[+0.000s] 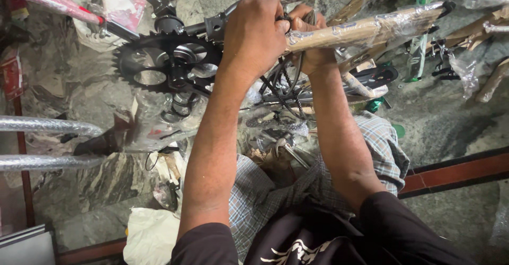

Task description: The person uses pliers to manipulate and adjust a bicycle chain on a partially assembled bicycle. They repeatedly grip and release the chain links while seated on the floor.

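Over a grey stone floor (79,79), two plastic-sleeved chrome tubes (47,143) lie at far left, beside a black toothed chainring (154,66) (its crank arm runs to the hands). At centre, the left hand (253,34) has its fingers closed over the crank's end; touching it, the right hand (313,47) grips a paper-wrapped frame tube (371,27) stretching rightward.
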